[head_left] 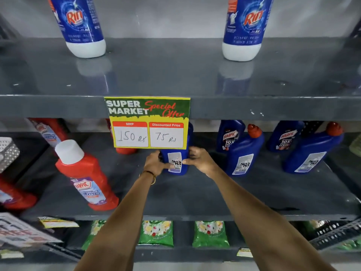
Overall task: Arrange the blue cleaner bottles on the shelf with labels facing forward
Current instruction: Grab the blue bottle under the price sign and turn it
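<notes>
On the middle shelf point(195, 192) stands a blue cleaner bottle point(175, 163) with its back barcode label toward me, its top hidden behind the price sign. My left hand point(155, 163) grips its left side and my right hand point(198, 160) its right side. To the right, two blue bottles point(243, 153) point(310, 153) with red caps show back labels. Behind them two more blue bottles point(229, 136) point(283, 136) show front Harpic labels.
A yellow price sign point(149, 124) hangs from the upper shelf edge. Red cleaner bottles point(86, 177) stand at the left of the middle shelf. Two blue-and-white Rin bottles point(78, 26) point(246, 28) stand on the upper shelf. Green packets point(156, 233) fill the shelf below.
</notes>
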Available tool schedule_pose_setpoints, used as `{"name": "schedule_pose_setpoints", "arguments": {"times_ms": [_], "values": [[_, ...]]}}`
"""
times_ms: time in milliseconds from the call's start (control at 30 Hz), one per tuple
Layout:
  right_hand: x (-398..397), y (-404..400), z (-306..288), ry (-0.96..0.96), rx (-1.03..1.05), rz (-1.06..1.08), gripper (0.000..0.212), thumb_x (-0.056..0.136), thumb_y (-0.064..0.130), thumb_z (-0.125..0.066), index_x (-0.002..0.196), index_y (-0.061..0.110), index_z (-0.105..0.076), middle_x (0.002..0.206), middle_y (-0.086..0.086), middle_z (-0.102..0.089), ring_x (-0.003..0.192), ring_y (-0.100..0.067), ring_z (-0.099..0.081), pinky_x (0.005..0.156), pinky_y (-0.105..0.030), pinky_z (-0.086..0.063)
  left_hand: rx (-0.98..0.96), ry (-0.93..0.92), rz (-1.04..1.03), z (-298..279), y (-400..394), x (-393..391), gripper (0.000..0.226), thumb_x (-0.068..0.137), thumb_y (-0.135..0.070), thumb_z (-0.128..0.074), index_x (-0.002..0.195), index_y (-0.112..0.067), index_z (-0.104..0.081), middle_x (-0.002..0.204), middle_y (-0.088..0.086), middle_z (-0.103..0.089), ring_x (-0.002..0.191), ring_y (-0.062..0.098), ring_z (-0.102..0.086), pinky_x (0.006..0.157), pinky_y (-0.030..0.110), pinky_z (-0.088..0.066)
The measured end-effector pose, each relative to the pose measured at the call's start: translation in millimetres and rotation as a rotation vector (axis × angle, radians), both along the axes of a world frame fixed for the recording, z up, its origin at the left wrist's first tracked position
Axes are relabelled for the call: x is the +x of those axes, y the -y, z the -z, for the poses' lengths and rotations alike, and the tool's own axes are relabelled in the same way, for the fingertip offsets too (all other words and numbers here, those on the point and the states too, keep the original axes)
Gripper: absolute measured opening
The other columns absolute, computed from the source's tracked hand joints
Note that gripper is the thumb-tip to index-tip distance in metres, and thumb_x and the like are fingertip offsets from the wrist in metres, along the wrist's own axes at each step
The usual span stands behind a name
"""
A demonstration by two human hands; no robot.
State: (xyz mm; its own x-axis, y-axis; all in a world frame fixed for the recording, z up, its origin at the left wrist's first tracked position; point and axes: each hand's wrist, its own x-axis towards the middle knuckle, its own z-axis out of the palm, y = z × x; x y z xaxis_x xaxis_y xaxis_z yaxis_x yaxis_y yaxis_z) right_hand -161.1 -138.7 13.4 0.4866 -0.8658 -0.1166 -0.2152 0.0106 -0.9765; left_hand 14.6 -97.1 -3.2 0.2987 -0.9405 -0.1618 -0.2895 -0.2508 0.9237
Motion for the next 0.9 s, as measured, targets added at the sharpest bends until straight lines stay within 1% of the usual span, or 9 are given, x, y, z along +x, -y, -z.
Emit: {"name": "schedule_pose_setpoints", "arguments": {"times_ms": [100, 233, 300, 400, 533, 633, 733, 800, 900], "values": [[-2.4, 0.6, -4.7, 0.005, 0.011, -0.007, 0.046, 0.076, -0.012, -0.063, 0.12, -0.007, -0.051, 0.125, -0.026, -0.058, 0.115, -0.037, -0.057, 0.09, -0.035, -0.049, -0.049, 0.037, 0.016, 0.0, -2.2, -0.1, 0.063, 0.053, 0.001, -0.084, 0.108, 0.0, -0.054, 0.115, 0.019, -0.065, 0.102, 0.033, -0.063, 0.085, 0.042, -0.054], [-10.5, 3.8, -12.2, 0.042, 0.025, 0.003, 0.049, 0.078, -0.012, -0.061, 0.125, -0.006, -0.048, 0.126, -0.026, -0.057, 0.115, -0.035, -0.057, 0.091, -0.036, -0.049, -0.146, 0.027, 0.022, -1.6, -8.6, -5.2, 0.061, 0.051, -0.007, -0.088, 0.099, -0.016, -0.051, 0.107, 0.008, -0.067, 0.087, 0.018, -0.065, 0.071, 0.026, -0.054], [-12.8, 2.3, -17.4, 0.065, 0.019, 0.023, 0.052, 0.077, -0.01, -0.064, 0.126, -0.002, -0.047, 0.124, -0.022, -0.059, 0.108, -0.028, -0.061, 0.083, -0.027, -0.053, -0.194, 0.06, 0.0, -1.1, -12.5, -11.6, 0.058, 0.051, -0.013, -0.088, 0.096, -0.018, -0.051, 0.099, 0.002, -0.067, 0.078, 0.009, -0.064, 0.066, 0.023, -0.054], [-8.0, -1.4, -24.7, 0.069, 0.003, 0.072, 0.062, 0.069, -0.002, -0.075, 0.123, 0.007, -0.047, 0.114, -0.006, -0.063, 0.09, -0.006, -0.064, 0.065, -0.013, -0.054, -0.251, 0.097, -0.089, 1.2, -16.4, -24.2, 0.056, 0.053, -0.02, -0.088, 0.094, -0.013, -0.051, 0.097, 0.004, -0.068, 0.079, 0.017, -0.064, 0.069, 0.031, -0.054], [11.7, -8.6, -23.7, -0.066, -0.104, 0.119, 0.079, 0.053, 0.022, -0.087, 0.119, 0.015, -0.046, 0.123, -0.008, -0.057, 0.111, -0.021, -0.057, 0.093, -0.037, -0.051, -0.285, 0.256, -0.147, 0.0, -21.2, -40.8, 0.046, 0.059, -0.027, -0.082, 0.088, -0.012, -0.049, 0.087, 0.003, -0.066, 0.076, 0.022, -0.062, 0.063, 0.031, -0.048], [20.1, -12.3, -21.9, -0.075, -0.176, 0.222, 0.073, 0.048, 0.029, -0.087, 0.108, 0.019, -0.046, 0.113, -0.003, -0.057, 0.101, -0.015, -0.058, 0.082, -0.027, -0.05, -0.316, 0.318, -0.125, -1.5, -26.5, -42.5, 0.043, 0.061, -0.03, -0.08, 0.084, -0.013, -0.048, 0.077, 0.0, -0.061, 0.068, 0.02, -0.057, 0.058, 0.028, -0.043], [17.0, -13.6, -22.6, -0.055, -0.203, 0.228, 0.065, 0.049, 0.029, -0.086, 0.1, 0.025, -0.046, 0.095, 0.01, -0.059, 0.086, -0.001, -0.057, 0.065, -0.013, -0.042, -0.278, 0.175, -0.005, -9.4, -30.7, -26.8, 0.043, 0.059, -0.024, -0.085, 0.085, -0.013, -0.053, 0.079, 0.002, -0.064, 0.071, 0.018, -0.061, 0.063, 0.025, -0.051], [13.3, -13.1, -26.0, -0.036, -0.16, 0.183, 0.062, 0.051, 0.026, -0.086, 0.1, 0.025, -0.048, 0.096, 0.01, -0.062, 0.09, -0.005, -0.06, 0.07, -0.017, -0.045, -0.2, -0.013, 0.082, -18.7, -29.9, -12.4, 0.048, 0.059, -0.012, -0.085, 0.099, -0.01, -0.057, 0.095, 0.008, -0.067, 0.087, 0.021, -0.064, 0.074, 0.023, -0.053], [7.5, -11.7, -35.0, 0.028, -0.05, 0.036, 0.053, 0.055, 0.017, -0.083, 0.099, 0.026, -0.055, 0.108, -0.004, -0.067, 0.103, -0.022, -0.062, 0.087, -0.031, -0.05, -0.017, -0.271, 0.3, -32.7, -26.3, 1.2, 0.07, 0.066, 0.006, -0.076, 0.128, -0.007, -0.046, 0.125, 0.014, -0.058, 0.114, 0.026, -0.056, 0.095, 0.034, -0.048]]}}
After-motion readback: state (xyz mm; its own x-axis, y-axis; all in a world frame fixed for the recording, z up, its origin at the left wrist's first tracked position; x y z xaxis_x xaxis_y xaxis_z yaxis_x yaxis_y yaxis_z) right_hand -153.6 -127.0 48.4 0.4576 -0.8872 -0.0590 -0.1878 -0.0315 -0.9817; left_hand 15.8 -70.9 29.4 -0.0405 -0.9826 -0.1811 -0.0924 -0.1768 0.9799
